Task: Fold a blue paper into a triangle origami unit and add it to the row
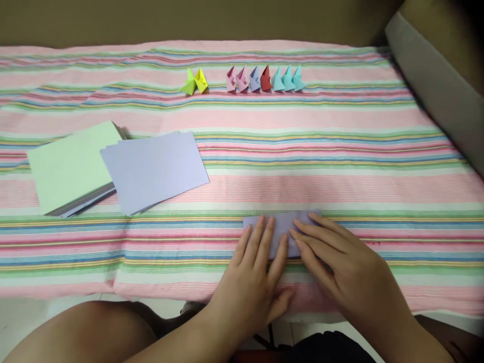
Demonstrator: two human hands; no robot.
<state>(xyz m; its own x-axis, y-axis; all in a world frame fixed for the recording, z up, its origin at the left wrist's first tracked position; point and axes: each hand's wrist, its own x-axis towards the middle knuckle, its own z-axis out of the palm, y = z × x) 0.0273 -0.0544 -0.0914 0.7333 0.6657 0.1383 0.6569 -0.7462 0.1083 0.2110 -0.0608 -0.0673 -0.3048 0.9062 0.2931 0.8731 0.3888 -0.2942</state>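
Note:
A lavender sheet of paper (pixel 282 227), folded into a narrow strip, lies flat near the front edge of the striped cloth. My left hand (pixel 251 277) rests on its left part with fingers spread, the thumb off the paper towards me. On the right part lie the outstretched fingertips of my right hand (pixel 340 257). Both hands press from above, and neither grasps the strip. Parts of the paper are hidden under the fingers.
Left of my hands lie lavender sheets (pixel 159 171), overlapping a thick stack of paper topped in pale green (pixel 75 169). Farther back stand two yellow-green folded paper pieces (pixel 194 83) and a row of pink, lavender, red and turquoise ones (pixel 265 79). A grey padded edge (pixel 434 85) borders the right.

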